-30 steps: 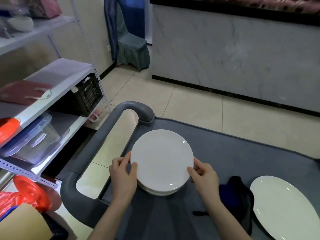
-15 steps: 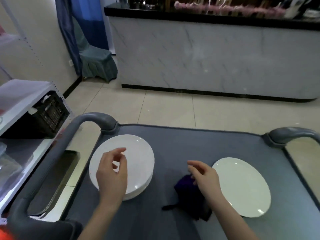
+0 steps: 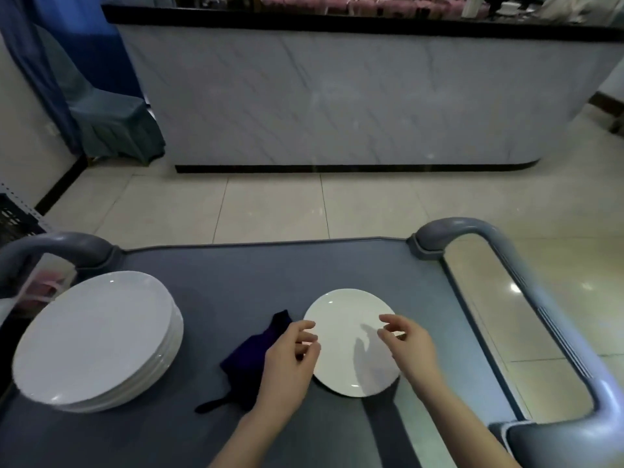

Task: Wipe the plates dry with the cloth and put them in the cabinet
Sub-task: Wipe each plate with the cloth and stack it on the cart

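**Head view**

- Step in hand: by judgement, the start of a fresh plate. It is being taken up for wiping and is not yet gripped. No cabinet is in view, so stowing lies further off.
- Single plate: white, lying flat on the grey cart, right of centre and near the front edge. A hand's shadow falls on its face.
- Cloth: dark blue, crumpled, on the cart top just beside the plate's left rim. It is partly hidden under the left hand, and no grip is on it.
- Stack of plates: white, several deep, at the cart's left end and well apart from the single plate.
- Left hand: palm down at the plate's left rim, over the near edge of the cloth. The grip is narrow, with loosely curled fingers holding nothing. Whether the fingertips touch the rim cannot be told.
- Right hand: raised over the plate's right half, forearm coming in from the lower right. The grip is wide, thumb and fingers spread in a curve, and empty.
- Next move calls for, by judgement: closing one hand on the plate's rim to lift it clear of the cart, and gathering the cloth in the other. The glazed rim may slip, so a firm pinch is needed.
- Surroundings: cart handle at the right, a marble-fronted bar beyond, and a tiled floor between them.
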